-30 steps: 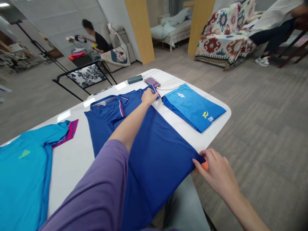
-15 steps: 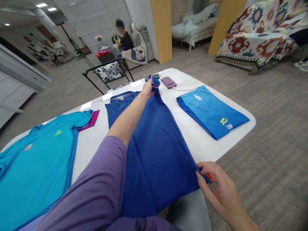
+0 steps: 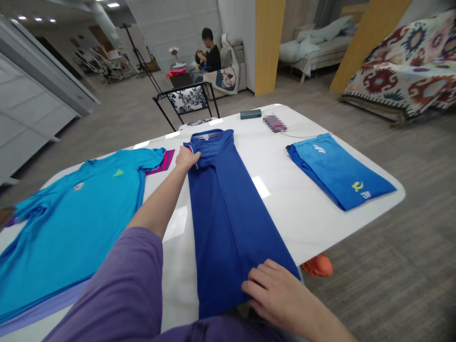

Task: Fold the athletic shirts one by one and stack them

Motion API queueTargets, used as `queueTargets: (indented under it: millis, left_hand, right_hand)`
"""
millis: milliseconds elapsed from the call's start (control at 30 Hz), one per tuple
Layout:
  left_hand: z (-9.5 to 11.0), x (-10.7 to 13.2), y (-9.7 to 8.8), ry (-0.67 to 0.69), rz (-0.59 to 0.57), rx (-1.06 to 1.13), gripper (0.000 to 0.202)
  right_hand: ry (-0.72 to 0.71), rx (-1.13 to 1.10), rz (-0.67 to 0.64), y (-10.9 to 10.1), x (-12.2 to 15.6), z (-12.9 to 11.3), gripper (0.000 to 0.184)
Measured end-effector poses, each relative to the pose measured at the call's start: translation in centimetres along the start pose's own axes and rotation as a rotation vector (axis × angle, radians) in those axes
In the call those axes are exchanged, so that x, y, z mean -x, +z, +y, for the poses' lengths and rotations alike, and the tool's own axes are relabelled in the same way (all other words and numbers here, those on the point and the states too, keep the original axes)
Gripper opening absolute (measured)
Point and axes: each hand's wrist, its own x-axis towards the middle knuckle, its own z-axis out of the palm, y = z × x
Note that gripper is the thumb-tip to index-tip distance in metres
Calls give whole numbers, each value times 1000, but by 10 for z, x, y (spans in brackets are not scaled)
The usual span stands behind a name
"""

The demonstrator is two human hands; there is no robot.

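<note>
A dark blue polo shirt [image 3: 228, 204] lies on the white table [image 3: 285, 213], folded lengthwise into a narrow strip with its collar at the far end. My left hand [image 3: 187, 159] reaches out to the shirt's left shoulder, fingers closed on the sleeve edge with red and white trim. My right hand [image 3: 274, 294] rests on the near hem at the table's front edge, fingers curled onto the cloth. A purple sleeve covers my left upper arm.
A turquoise shirt [image 3: 71, 223] lies spread out on the left. A folded light blue garment [image 3: 338, 168] lies on the right. A phone [image 3: 274, 123] and a dark case [image 3: 250, 114] sit at the far edge. A chair [image 3: 188, 99] stands beyond; an orange object [image 3: 318, 265] lies on the floor.
Both hands carried the shirt's right side up and over to the left, laying it down on the left half. My left hand moved from the far right sleeve to the left shoulder.
</note>
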Motion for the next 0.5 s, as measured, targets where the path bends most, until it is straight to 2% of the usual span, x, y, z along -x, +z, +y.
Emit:
queueTargets:
  millis: [67,133,233,333,433,500]
  left_hand:
    - [0,-1,3,-60,110,-47,75]
    - [11,-5,11,62,147,-45,71]
    - [35,-19,31,349,34,18,68]
    - [59,-44,60,523,-85,35,72]
    - [73,-78,91,584,-190,9,72]
    - [75,-100,110,521,-258,-20,78]
  right_hand:
    - [64,-86,19,-10,-6,2,25]
    - [161,-109,97,-17,-14,8,30]
    - [277,-25,185,-16,-26,26,55]
    - [320,47,157,-3,-32,46,85]
    - [336,85,109,10,-32,60,103]
    - [336,107,73,15,-32,65,108]
